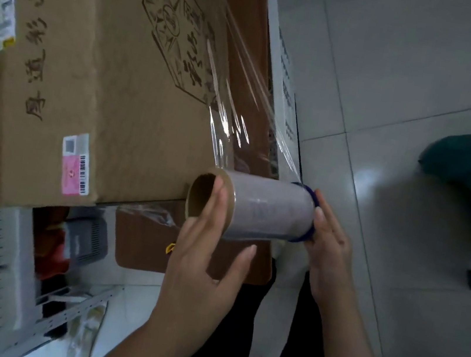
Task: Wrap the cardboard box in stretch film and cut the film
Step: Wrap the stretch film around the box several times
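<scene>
A person's left hand [212, 236] is gripping the open core rim of a stretch film roll [269, 211], held just off the cardboard box [89, 78]; the right hand [328, 248] is pressing straight fingers against its blue end. Clear film [240, 102] is stretching from the roll across the box's edge

"Where's your left hand [209, 236]?"

"On the left end of the roll [266, 211]. My fingers [218, 188] lie over the rim of the open core and my thumb hooks underneath, so I'm gripping it."

"And your right hand [328, 245]?"

"It's pressed flat against the right end, fingers straight, thumb up along the edge."

"Arms?"

"My left forearm [159, 320] and right forearm [357, 336] are bare. They come up from the bottom edge and angle in toward each other."
</scene>
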A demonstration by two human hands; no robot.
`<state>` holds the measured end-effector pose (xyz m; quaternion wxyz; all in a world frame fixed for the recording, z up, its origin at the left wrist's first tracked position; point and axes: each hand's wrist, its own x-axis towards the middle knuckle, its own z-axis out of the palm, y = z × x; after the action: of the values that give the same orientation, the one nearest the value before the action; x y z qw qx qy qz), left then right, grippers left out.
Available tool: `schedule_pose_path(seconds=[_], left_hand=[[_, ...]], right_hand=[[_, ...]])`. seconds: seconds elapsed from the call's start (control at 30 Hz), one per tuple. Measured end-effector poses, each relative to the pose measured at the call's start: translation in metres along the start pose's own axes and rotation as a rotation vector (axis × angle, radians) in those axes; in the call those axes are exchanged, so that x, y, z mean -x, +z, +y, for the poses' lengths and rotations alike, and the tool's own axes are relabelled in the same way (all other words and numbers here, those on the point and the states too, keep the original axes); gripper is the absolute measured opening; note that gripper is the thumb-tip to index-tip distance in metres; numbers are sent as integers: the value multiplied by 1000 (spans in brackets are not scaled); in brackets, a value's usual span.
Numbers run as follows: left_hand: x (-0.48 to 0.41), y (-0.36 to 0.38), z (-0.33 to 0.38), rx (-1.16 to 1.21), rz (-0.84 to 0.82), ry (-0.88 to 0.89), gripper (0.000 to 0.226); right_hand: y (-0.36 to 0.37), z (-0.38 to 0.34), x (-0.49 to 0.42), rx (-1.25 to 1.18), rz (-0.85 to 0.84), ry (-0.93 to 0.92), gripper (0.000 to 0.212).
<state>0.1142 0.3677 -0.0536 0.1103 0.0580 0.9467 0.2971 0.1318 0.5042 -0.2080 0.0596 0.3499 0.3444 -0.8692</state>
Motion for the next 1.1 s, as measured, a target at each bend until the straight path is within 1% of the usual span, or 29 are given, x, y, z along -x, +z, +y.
schedule_pose_path(seconds=[0.07,0.13,0.2,0.27,0.37,0.47,0.6,0.67,0.83,0.93,1.03,1.1], left_hand=[[6,-4,-7,-8,-48,57,72],[9,-8,-16,-64,-85,152,70],[10,-11,-24,-108,-104,242,67],[8,-13,-28,-112,-118,288,67],[1,-13,-29,-63,-144,309,67],[-10,-13,-32,-45,-149,342,67],[-22,-17,-36,-17,-195,318,65],[-23,-22,-40,-25,-229,349,63],[-14,-34,-45,-62,-295,430,61],[-1,-34,-48,-45,-341,410,63],[20,-36,-59,-58,-332,399,66],[33,-40,-71,-89,-333,379,69]], right_hand=[[1,15,10,-66,38,-10,50],[3,29,19,-142,80,-30,58],[5,36,26,-178,108,-71,61],[9,37,31,-190,132,-103,60],[13,40,35,-205,185,-117,61],[12,48,40,-247,231,-108,56],[16,70,50,-395,260,-69,49],[18,79,55,-444,266,-45,51],[24,95,70,-395,295,3,59],[27,103,75,-397,295,0,59],[31,111,77,-349,316,-14,54],[36,121,80,-346,319,-26,45]])
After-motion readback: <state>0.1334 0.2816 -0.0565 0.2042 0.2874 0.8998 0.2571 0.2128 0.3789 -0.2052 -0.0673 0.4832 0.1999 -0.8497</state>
